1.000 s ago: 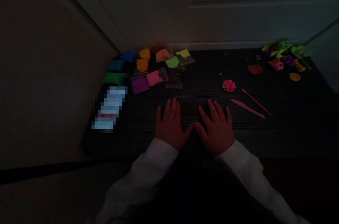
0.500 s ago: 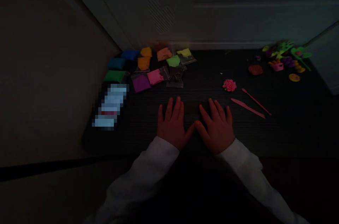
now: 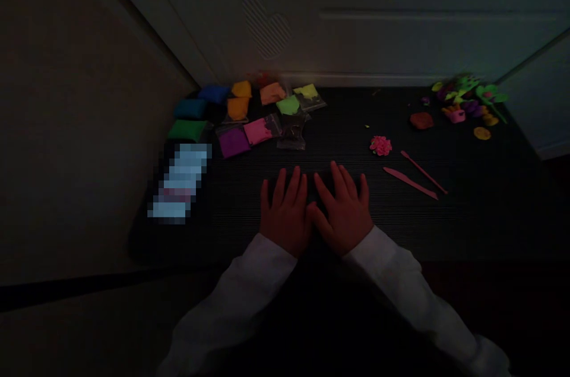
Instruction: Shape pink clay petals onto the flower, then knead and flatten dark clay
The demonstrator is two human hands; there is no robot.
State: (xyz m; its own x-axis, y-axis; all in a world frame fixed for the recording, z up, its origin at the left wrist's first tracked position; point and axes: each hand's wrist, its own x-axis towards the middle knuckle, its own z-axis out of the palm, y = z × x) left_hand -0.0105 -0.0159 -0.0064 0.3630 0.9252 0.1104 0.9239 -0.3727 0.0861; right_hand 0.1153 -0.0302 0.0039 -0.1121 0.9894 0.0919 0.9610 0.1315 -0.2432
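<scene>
My left hand (image 3: 285, 211) lies palm down at the front of the dark tabletop (image 3: 240, 199), fingers stretched out. Beside it, my right hand (image 3: 342, 205) is also flat with its fingers spread, and its thumb meets the left one. Something dark may lie under the palms, but the dim light hides it. To the right are a pink clay knife (image 3: 410, 183), a thin pink modelling tool (image 3: 424, 172) and a pink clay flower (image 3: 380, 146).
Bags of coloured clay, such as purple (image 3: 234, 142), pink (image 3: 260, 130) and green (image 3: 187, 129), lie at the back left. A blurred phone (image 3: 180, 182) glows at left. A reddish-brown clay lump (image 3: 421, 121) and colourful clay pieces (image 3: 467, 101) sit at the back right. A pale panel (image 3: 378, 44) stands behind.
My right hand has moved left, closer to my left hand. The brownish strip visible between the hands earlier is now hidden. The view has shifted slightly.
</scene>
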